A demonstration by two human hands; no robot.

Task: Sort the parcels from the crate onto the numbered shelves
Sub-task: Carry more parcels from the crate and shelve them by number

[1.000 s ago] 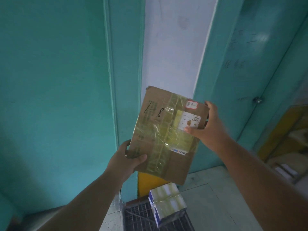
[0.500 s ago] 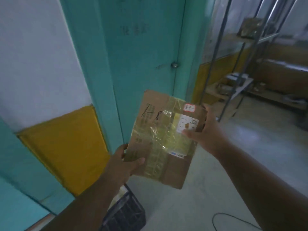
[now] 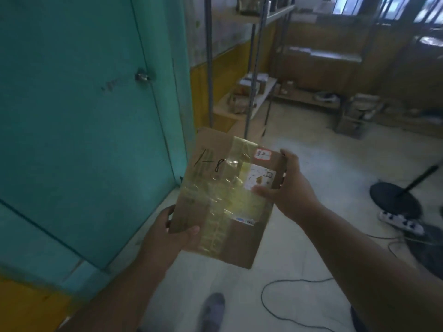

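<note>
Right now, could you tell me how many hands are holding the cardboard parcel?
2: the left hand grips the cardboard parcel at its lower left corner, and the right hand grips its upper right edge.

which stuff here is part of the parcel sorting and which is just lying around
Part of the job:
- cardboard parcel marked 1-8, held by left hand and right hand
- metal shelves with parcels on them

Just lying about:
- black fan base
- white power strip
- black cable on the floor
- teal door
</note>
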